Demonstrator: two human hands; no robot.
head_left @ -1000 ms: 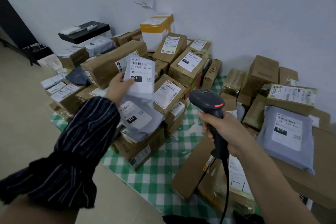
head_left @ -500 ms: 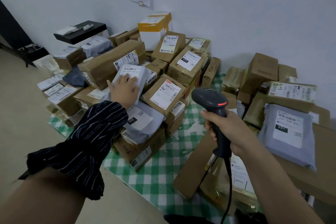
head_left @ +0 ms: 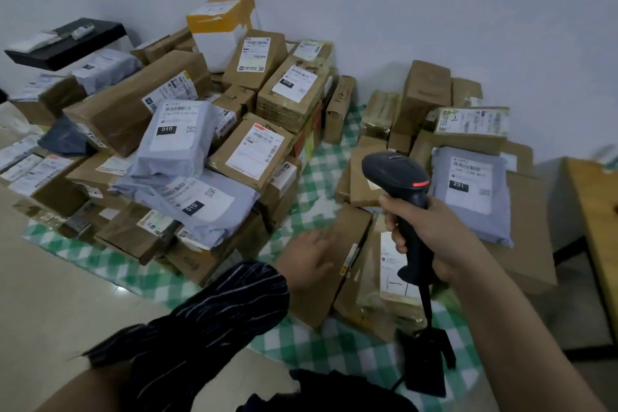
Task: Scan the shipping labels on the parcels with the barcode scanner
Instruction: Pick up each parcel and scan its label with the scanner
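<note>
The left hand [head_left: 309, 257] has left the grey mailer [head_left: 179, 144] at ten o'clock and reaches, fingers loose, for the brown carton [head_left: 351, 231] at six. The right hand [head_left: 434, 237] grasps the scanner [head_left: 399, 177]. Carton likely stiff, light; lift by its edges. Checked cloth [head_left: 314, 184] on the floor, white wall [head_left: 434, 10] beyond.

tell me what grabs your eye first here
First, the black handheld barcode scanner gripped in the right hand at centre right. Around it, heaps of brown cardboard parcels with white labels sit on the green-and-white checked cloth, grey plastic mailer bags marked 010 on top at left.
</note>
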